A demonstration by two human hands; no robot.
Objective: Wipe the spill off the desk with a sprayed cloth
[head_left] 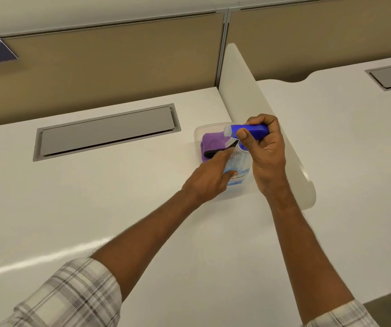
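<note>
While the spray bottle [237, 165] is gripped by both hands, the right hand [266, 147] closed around its blue trigger head and the left hand [210, 177] clasping its clear body, the purple cloth [213, 143] lies unsprayed in a clear tray [198, 133] right of centre. Spraying and wiping are judged outstanding. No spill is discernible on the white counter [95, 197]; a grey cable hatch [106, 132] and beige partition [107, 62] occupy the upper left.

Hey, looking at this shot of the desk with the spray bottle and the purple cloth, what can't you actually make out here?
Head view only:
- Spill: none can be made out on the white desk.
- Spray bottle label: too small and blurred, partly covered by the left hand.
- Purple cloth: its near part is hidden behind the left hand and bottle.
- Clear tray: near side hidden by both hands.
- Trigger: partly covered by the right hand.
</note>
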